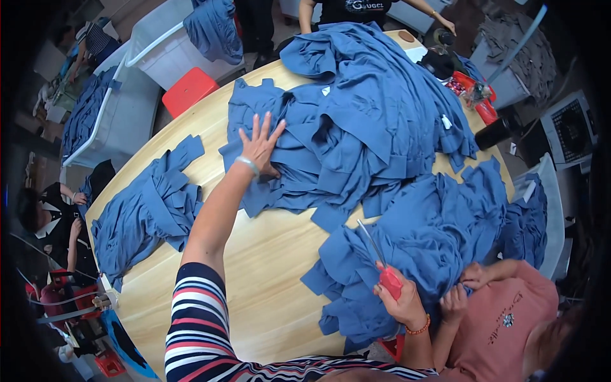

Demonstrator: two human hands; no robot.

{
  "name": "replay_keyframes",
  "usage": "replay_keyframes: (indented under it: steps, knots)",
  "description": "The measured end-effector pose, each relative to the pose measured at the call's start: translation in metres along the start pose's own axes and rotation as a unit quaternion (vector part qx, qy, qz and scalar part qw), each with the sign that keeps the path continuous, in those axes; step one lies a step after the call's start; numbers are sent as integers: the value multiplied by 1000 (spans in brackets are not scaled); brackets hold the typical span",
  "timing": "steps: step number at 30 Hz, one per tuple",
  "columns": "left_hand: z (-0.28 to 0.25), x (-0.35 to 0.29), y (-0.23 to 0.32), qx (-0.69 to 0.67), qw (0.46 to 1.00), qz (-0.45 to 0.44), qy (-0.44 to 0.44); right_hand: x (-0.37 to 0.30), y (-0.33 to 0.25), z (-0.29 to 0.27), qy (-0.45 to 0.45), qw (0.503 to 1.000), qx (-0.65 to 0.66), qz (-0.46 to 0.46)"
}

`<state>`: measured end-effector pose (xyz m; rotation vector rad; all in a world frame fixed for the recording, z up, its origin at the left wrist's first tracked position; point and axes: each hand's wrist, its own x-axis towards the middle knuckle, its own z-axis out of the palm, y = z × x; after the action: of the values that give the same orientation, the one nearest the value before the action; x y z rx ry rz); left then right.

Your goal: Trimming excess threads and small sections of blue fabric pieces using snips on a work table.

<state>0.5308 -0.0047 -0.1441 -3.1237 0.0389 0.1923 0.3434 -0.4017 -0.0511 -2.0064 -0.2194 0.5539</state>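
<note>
My left hand point(259, 149) is stretched out with its fingers spread, lying flat on a heap of blue knit garments point(369, 121) at the far middle of the table. A pale bracelet circles that wrist. In my right hand point(407, 307), nearer on the right, are red-handled scissors point(390, 280). Their slim metal blades point away from me and to the left, over a second pile of blue garments point(423, 229). A few white tags show on the far heap. A smaller pile of blue garments point(149, 207) lies at the table's left.
A co-worker in a pink shirt point(509, 318) sits close at the right, hands on the near pile. Others are at the far edge and left. Around the pale wooden table point(254, 286) stand white bins point(162, 57) of clothing, a red stool point(189, 91) and a dark cylinder point(496, 132).
</note>
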Motion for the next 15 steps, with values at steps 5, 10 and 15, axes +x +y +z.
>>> replay_keyframes:
  steps: [5,10,15]
  knots:
    - [23,26,-15,-106,989,-28,-95,45,-23,8,-38,999,-8,-26]
    - [54,-3,-4,-110,992,-34,42,132,-47,62,-142,981,90,-96]
    - [56,-64,33,-151,987,-35,32,246,-18,98,-37,984,-21,-173]
